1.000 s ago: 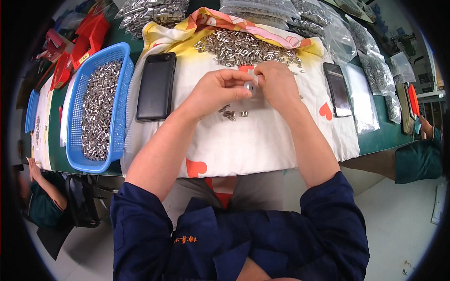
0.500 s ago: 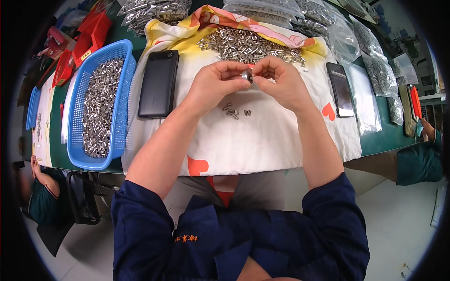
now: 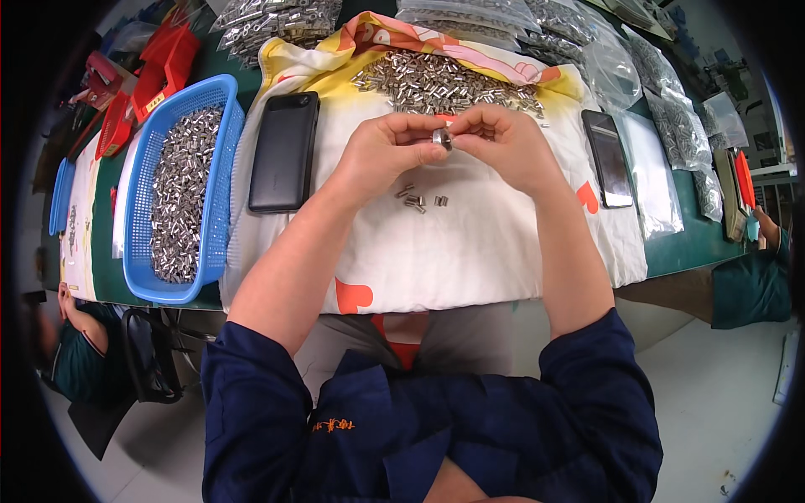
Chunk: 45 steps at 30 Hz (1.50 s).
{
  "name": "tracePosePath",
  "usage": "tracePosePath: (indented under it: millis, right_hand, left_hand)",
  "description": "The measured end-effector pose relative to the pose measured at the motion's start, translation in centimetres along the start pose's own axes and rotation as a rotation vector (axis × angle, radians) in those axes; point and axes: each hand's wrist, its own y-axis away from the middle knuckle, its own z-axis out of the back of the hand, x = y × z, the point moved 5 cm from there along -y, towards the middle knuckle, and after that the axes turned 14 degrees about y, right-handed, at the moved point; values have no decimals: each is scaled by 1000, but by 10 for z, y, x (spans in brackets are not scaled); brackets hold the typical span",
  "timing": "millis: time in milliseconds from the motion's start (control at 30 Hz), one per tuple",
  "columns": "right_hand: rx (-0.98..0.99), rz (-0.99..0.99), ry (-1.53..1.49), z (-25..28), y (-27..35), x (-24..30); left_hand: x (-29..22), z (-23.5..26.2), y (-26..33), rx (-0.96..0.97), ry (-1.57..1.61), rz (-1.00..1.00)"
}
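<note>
Over the middle of the cloth, my left hand [image 3: 387, 149] pinches a short round metal piece [image 3: 442, 138] between thumb and fingers. My right hand [image 3: 501, 144] meets it from the other side, its thumb and fingertips pressed together at the piece's right end. Whatever the right fingertips hold is hidden or too small to name. Just below the hands lie several loose small metal sleeves [image 3: 416, 203]. Beyond them spreads a large heap of the same shiny sleeves [image 3: 444, 80] on the patterned cloth [image 3: 453, 260].
A blue basket [image 3: 226, 126] full of metal sleeves stands at left, beside a black power bank [image 3: 283, 151]. To the right lie a phone [image 3: 607, 159] and clear plastic bags [image 3: 656, 180]. Filled bags [image 3: 281, 25] line the back. Other people sit at both sides.
My right fingertips have shifted slightly at the round metal piece. My left hand keeps its hold, and the loose sleeves lie as before.
</note>
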Motion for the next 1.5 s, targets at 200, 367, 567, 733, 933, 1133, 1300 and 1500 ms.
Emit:
tracePosePath:
  millis: [200, 367, 567, 733, 933, 1133, 1300, 1500]
  right_hand:
    - [32, -38, 98, 0, 1, 4]
    - [-187, -70, 266, 7, -8, -15]
    - [-308, 157, 775, -14, -17, -23]
    - [-261, 146, 811, -12, -13, -15]
    - [-122, -137, 356, 1, -3, -6]
    - [-66, 48, 124, -6, 2, 7]
    - [-204, 255, 413, -8, 8, 21]
    - [-115, 143, 289, -1, 7, 15]
  left_hand:
    - [4, 0, 0, 26, 30, 6]
    - [12, -8, 2, 80, -93, 130]
    - [12, -11, 4, 143, -153, 111]
    - [11, -8, 2, 120, -103, 108]
    - [3, 3, -2, -16, 3, 18]
    - [2, 6, -2, -33, 74, -1]
    - [3, 5, -2, -24, 33, -16]
    - [2, 4, -2, -22, -5, -16]
